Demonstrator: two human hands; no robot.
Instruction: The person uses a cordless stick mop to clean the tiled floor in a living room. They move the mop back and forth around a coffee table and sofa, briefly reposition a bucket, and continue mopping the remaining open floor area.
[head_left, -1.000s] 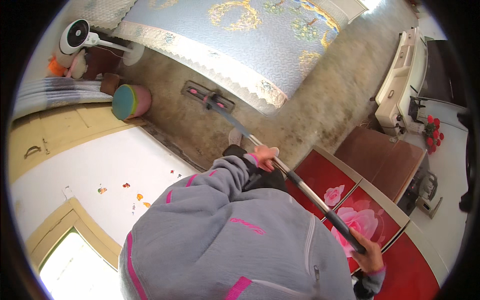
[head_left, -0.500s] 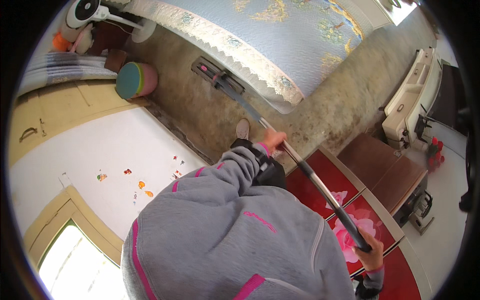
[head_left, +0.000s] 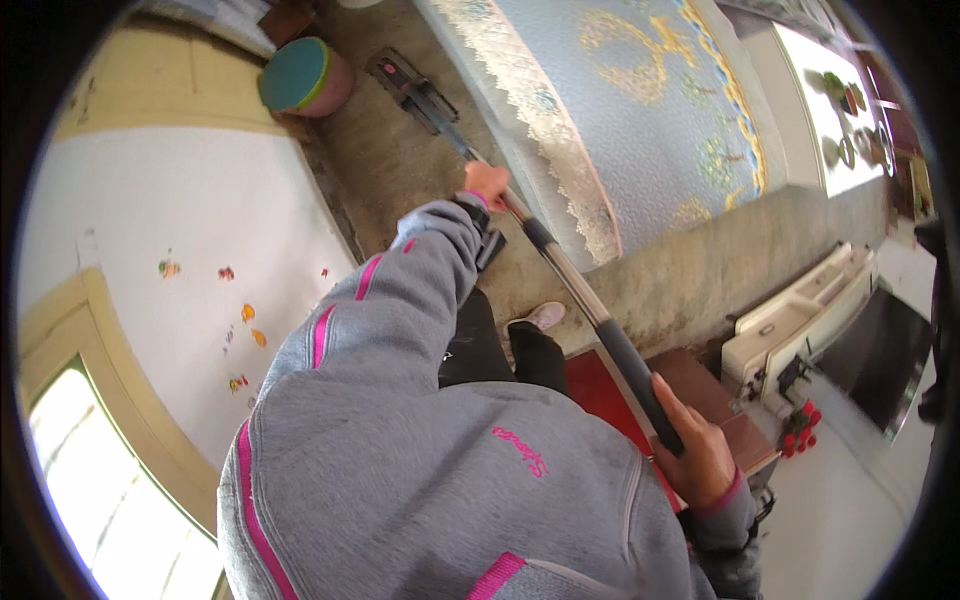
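A flat mop (head_left: pixel 572 277) with a long silver and dark handle runs diagonally across my body. My left hand (head_left: pixel 487 184) wraps round the handle partway down, its arm stretched forward. Around the dark grip at the handle's top end, my right hand (head_left: pixel 696 449) is closed, low on the right. The dark rectangular mop head (head_left: pixel 411 91) lies flat on the concrete floor (head_left: pixel 395 165), between the bucket-like round bin (head_left: pixel 307 78) and the bed. Its underside is hidden.
A bed with a pale blue quilted cover (head_left: pixel 640 120) and lace edge borders the floor. Right of me stand a red-topped table (head_left: pixel 600 395), a brown cabinet (head_left: pixel 690 380), a white TV stand (head_left: pixel 780 325) and red flowers (head_left: pixel 801 430). A white wall (head_left: pixel 190 215) rises on the left.
The mop head has slid farther forward along the floor beside the bed. Both hands have moved forward and left with the handle, and my body has stepped and turned.
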